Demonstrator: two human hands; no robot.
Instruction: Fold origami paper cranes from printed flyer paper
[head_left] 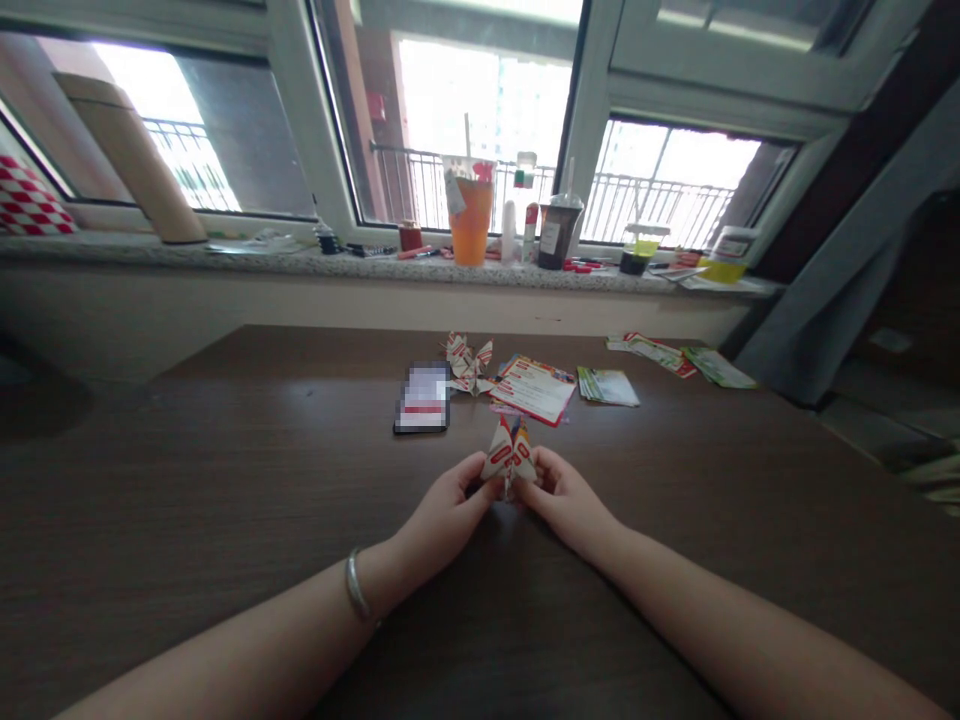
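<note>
Between my two hands is a folded paper piece (pixel 499 455), white with red print and pointed tips facing away from me. My left hand (pixel 450 500) pinches its left side, thumb on the near face. On the right side, my right hand (pixel 566 497) grips it the same way, fingers curled behind. Just beyond lies a stack of printed paper sheets (pixel 536 388) with a red border. Several folded paper shapes (pixel 469 362) sit to the left of that stack. A phone (pixel 422 398) with a blurred screen rests flat beside them.
Small green-and-white cards (pixel 609 387) lie right of the stack, with more printed strips (pixel 660 353) farther right. Along the windowsill (pixel 360 262) stand a tall beige cylinder (pixel 139 165), an orange drink cup (pixel 471 220), a dark drink cup (pixel 559 232) and several small items.
</note>
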